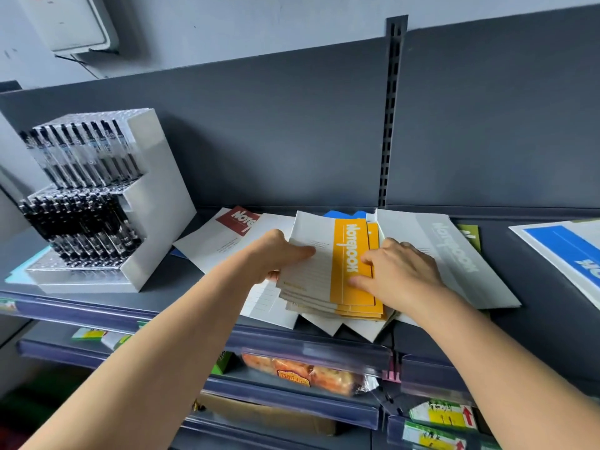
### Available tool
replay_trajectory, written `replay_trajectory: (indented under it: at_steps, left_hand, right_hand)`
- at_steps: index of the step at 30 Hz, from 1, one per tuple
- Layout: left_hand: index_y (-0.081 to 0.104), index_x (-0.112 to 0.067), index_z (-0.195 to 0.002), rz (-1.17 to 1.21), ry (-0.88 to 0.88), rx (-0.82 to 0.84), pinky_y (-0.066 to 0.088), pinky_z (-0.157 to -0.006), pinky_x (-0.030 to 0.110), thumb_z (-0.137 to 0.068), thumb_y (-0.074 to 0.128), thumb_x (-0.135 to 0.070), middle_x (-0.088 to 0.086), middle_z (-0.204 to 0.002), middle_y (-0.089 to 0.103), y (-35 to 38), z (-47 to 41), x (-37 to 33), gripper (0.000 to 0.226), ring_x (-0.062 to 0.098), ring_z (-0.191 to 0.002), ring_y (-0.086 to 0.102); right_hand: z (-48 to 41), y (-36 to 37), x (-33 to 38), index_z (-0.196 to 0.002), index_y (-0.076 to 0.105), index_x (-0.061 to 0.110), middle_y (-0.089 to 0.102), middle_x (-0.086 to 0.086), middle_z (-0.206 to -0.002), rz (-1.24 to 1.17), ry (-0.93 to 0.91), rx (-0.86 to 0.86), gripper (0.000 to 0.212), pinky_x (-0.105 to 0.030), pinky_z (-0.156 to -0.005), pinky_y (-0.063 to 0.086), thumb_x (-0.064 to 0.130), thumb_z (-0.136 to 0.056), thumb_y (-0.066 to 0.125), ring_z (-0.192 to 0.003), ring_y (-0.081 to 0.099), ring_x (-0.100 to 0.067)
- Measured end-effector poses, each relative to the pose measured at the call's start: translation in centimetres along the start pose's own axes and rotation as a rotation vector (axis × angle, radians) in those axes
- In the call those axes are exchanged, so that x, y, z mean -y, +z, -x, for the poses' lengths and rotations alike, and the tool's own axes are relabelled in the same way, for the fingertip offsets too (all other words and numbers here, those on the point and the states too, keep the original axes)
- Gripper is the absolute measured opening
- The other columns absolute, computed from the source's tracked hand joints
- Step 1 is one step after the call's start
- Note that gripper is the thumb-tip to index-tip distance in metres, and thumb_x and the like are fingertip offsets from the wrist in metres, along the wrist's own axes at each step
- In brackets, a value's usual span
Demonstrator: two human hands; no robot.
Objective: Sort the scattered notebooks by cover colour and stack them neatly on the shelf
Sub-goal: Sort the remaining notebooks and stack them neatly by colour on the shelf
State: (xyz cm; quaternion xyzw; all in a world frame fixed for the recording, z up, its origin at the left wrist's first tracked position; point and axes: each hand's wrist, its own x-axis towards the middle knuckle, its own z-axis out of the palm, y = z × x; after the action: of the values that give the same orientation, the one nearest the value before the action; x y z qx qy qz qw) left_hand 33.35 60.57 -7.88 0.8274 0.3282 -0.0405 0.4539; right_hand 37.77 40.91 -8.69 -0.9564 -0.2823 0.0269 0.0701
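Yellow notebook stack (350, 287) at shelf (181, 287) front edge: gripped at left side by left hand (276, 251), pressed by flat right hand (402, 271). Apparently yet unsorted: red notebook (238, 219), grey notebook (461, 254), blue notebook (565, 251).

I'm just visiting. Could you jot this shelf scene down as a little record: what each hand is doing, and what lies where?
place: dark shelf
left hand: grips the left edge of the yellow notebooks
right hand: rests flat on their top cover
stack: edges uneven
to its left: red notebook, pen display
to its right: grey notebook, green notebook peeking from behind it, blue notebook
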Motion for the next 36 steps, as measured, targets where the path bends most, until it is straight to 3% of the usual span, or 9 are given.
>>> replay_trajectory:
  at_steps: [4,7,14,16,20,24,27,33,36]
  left_hand:
    - [0.059,-0.004,-0.114,0.165,0.022,0.102,0.054,-0.088,0.041,-0.091,0.065,-0.024,0.011,-0.106,0.069,0.1,1.1,-1.4,0.030,0.027,-0.098,0.066]
    - [0.055,-0.004,-0.116,0.166,0.036,0.103,0.054,-0.087,0.043,-0.093,0.061,-0.014,0.012,-0.110,0.067,0.1,1.8,-1.9,0.025,0.029,-0.099,0.065]
    - [0.062,-0.006,-0.107,0.307,0.223,-0.227,0.055,-0.065,0.032,-0.095,0.055,-0.010,0.009,-0.100,0.069,-3.2,2.3,-3.8,0.015,0.023,-0.085,0.067]
    - [0.062,-0.006,-0.106,0.412,0.279,-0.251,0.055,-0.064,0.032,-0.094,0.055,-0.009,0.008,-0.094,0.069,-3.1,2.7,-4.5,0.014,0.023,-0.082,0.068]
    - [0.060,0.001,-0.093,0.579,0.239,-0.158,0.055,-0.050,0.026,-0.092,0.062,-0.006,0.010,-0.077,0.066,-0.3,2.7,-5.7,0.007,0.018,-0.057,0.066]
    - [0.062,0.005,-0.108,0.340,0.156,-0.123,0.055,-0.074,0.040,-0.088,0.060,-0.004,0.020,-0.099,0.068,4.0,0.4,-4.4,0.022,0.031,-0.082,0.066]
    - [0.061,-0.003,-0.115,0.151,0.106,-0.204,0.051,-0.075,0.036,-0.085,0.060,-0.010,0.015,-0.105,0.066,5.7,-0.6,-3.0,0.030,0.033,-0.096,0.064]
    - [0.059,-0.007,-0.107,0.095,0.095,-0.243,0.051,-0.080,0.037,-0.086,0.056,-0.007,0.013,-0.103,0.063,5.9,-0.7,-3.2,0.021,0.033,-0.100,0.061]
    - [0.059,-0.004,-0.109,0.197,0.068,-0.254,0.051,-0.076,0.035,-0.087,0.058,-0.006,0.014,-0.103,0.064,4.7,-1.0,-3.2,0.022,0.031,-0.094,0.062]
  right_hand:
    - [0.1,-0.2,-0.2,-0.127,0.056,0.032,0.052,-0.001,-0.122,-0.042,0.000,0.019,0.050,-0.035,-0.088,0.044,0.062,-0.087,0.052,-0.115,0.049,-0.023]
    - [0.1,-0.4,-0.5,-0.126,0.057,0.033,0.054,0.001,-0.123,-0.092,-0.011,0.000,0.047,-0.034,-0.087,0.044,0.060,-0.087,0.054,-0.114,0.051,-0.022]
    - [0.2,0.6,-3.7,-0.125,0.062,0.023,0.066,0.003,-0.120,-0.466,0.026,-0.222,0.033,-0.030,-0.093,0.048,0.017,-0.094,0.056,-0.108,0.059,-0.016]
    - [0.1,0.8,-5.3,-0.131,0.057,0.023,0.060,0.001,-0.129,-0.400,0.106,-0.276,0.037,-0.035,-0.096,0.047,0.016,-0.094,0.053,-0.117,0.054,-0.020]
    - [-0.4,1.1,-8.0,-0.137,0.045,0.018,0.051,-0.006,-0.137,-0.146,0.264,-0.140,0.045,-0.040,-0.095,0.044,0.036,-0.096,0.050,-0.124,0.047,-0.029]
    - [-0.1,1.1,-9.9,-0.136,0.040,0.013,0.048,-0.011,-0.139,-0.133,0.378,-0.074,0.053,-0.042,-0.094,0.043,0.048,-0.096,0.043,-0.123,0.047,-0.033]
    - [-0.1,0.5,-11.1,-0.136,0.040,0.012,0.050,-0.011,-0.138,-0.187,0.446,-0.066,0.056,-0.040,-0.092,0.043,0.048,-0.094,0.047,-0.125,0.044,-0.033]
    - [-0.4,-0.5,-10.2,-0.132,0.047,0.013,0.053,-0.007,-0.134,-0.434,0.395,-0.152,0.043,-0.033,-0.085,0.046,0.032,-0.094,0.053,-0.119,0.050,-0.031]
    - [-0.5,-0.1,-8.9,-0.118,0.050,0.018,0.058,-0.001,-0.113,-0.416,0.285,-0.102,0.026,-0.030,-0.075,0.041,0.030,-0.095,0.050,-0.108,0.053,-0.028]
